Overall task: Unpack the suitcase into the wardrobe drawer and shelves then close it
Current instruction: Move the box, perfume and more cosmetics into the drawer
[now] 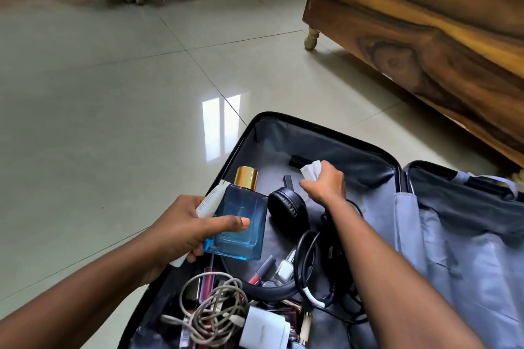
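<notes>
The left hand (181, 231) is clamping a blue perfume bottle (241, 221) and white tube (211, 201) together above the open suitcase (326, 133), gathering several items per trip; the right hand's (324, 183) fingers are pinching a white packet (310, 170) inside it.

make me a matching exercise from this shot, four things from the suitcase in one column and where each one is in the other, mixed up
Things:
1. square blue glass perfume bottle with gold cap
2. crumpled white paper
3. black over-ear headphones
4. tangled white cable bundle

Places:
A. lying in the open black suitcase, between the two hands
B. held in the left hand
C. near bottom edge, beside a white charger block
D. held in the right hand

Pairs: 1-B, 2-D, 3-A, 4-C
</notes>
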